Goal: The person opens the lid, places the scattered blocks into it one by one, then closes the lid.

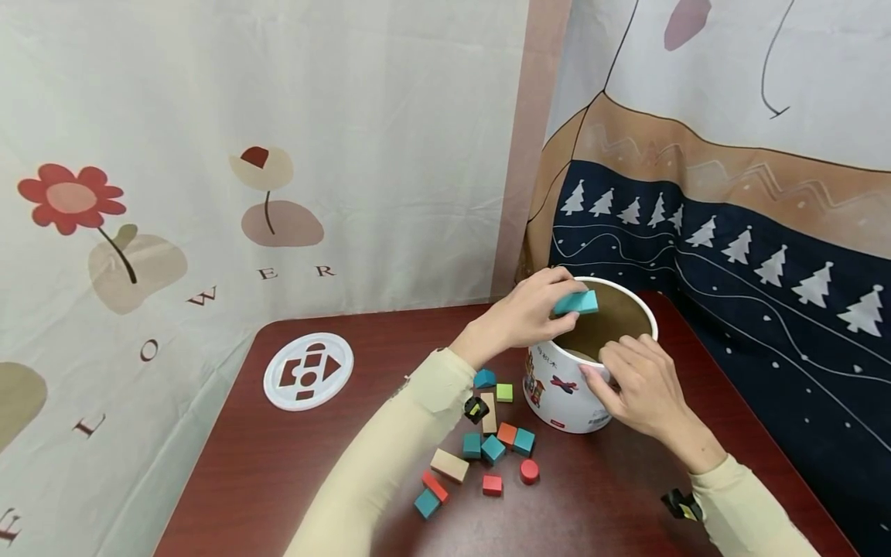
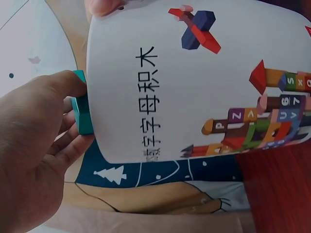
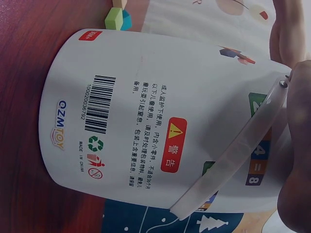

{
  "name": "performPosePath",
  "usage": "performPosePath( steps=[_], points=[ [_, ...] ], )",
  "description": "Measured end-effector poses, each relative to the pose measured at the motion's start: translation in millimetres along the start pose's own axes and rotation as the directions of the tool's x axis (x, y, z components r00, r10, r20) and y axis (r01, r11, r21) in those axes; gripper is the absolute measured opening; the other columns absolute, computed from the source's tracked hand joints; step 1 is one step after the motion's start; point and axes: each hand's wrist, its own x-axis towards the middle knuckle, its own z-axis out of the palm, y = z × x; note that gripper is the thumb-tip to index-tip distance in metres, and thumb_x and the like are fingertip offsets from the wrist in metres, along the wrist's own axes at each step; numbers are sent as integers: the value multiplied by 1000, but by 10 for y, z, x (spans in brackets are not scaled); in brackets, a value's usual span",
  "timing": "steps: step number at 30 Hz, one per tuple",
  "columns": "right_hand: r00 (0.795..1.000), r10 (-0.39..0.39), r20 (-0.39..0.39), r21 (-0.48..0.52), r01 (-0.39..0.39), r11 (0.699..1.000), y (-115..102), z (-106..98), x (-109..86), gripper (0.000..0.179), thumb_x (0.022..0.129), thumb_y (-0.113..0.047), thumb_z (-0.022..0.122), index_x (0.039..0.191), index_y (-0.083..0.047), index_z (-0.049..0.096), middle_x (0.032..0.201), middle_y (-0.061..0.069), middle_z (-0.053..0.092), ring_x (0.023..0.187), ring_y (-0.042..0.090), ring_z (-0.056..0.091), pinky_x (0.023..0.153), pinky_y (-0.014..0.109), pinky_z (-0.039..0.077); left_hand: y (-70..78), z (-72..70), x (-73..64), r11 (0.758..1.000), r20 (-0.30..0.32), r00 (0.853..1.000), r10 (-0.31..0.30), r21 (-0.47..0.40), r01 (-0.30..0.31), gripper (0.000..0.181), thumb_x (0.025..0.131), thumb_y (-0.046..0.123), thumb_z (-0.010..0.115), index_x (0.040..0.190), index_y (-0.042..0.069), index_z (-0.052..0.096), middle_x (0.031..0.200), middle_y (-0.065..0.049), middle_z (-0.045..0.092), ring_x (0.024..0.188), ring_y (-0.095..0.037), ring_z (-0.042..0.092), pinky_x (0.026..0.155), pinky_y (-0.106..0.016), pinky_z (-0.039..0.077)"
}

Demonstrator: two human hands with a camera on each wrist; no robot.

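My left hand [image 1: 534, 308] pinches a teal block [image 1: 576, 302] over the near-left rim of a white bucket [image 1: 567, 394]. In the left wrist view the teal block [image 2: 82, 104] sits between thumb and fingers, right at the bucket's edge. My right hand [image 1: 643, 383] grips the bucket's front-right rim, thumb outside and fingers curled over the edge. The right wrist view shows the bucket's printed side with a barcode [image 3: 100, 104] and its white strap handle [image 3: 228, 153] hanging slantwise below that hand. The bucket stands upright; its floor is mostly hidden.
Left of the bucket lie several loose blocks, among them a green block [image 1: 504, 393], a wooden block [image 1: 449, 466], a red cylinder [image 1: 529, 471] and a blue block [image 1: 427, 504]. A white lid [image 1: 308, 402] with shaped holes rests at the table's [image 1: 230, 464] far left. Printed curtains hang behind.
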Motion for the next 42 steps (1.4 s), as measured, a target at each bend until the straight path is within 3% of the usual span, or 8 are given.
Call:
performPosePath(
  steps=[14,24,34,42],
  points=[
    [1000,5,1,3,-5,1000,-1,3,-9,55,115,-47,51,72,-12,49,65,-2,41,64,16,36,63,35,29,23,89,86,1000,29,1000,-8,1,8,39,109,18,72,146,6,72,138,-12,72,115,-20,66,101,-27,56],
    [1000,-6,-7,0,6,1000,3,3,3,55,115,-46,51,72,-11,50,65,-1,42,65,17,37,63,36,29,27,92,81,998,60,997,-57,26,56,48,111,25,71,156,9,66,155,-10,68,137,-23,67,119,-34,56],
    [1000,-7,2,3,7,1000,5,0,5,54,115,-45,51,73,-11,50,65,-1,42,64,17,38,63,36,29,-9,100,37,993,58,995,-84,91,78,56,112,37,70,163,16,61,169,-8,58,158,-26,54,136,-43,42],
    [1000,-3,8,2,3,1000,13,3,-7,55,115,-46,51,73,-12,49,65,-2,41,64,17,37,63,36,29,-57,118,-7,991,51,993,-109,87,104,72,111,46,69,173,19,46,181,-8,43,171,-28,38,141,-51,33]
  ],
)
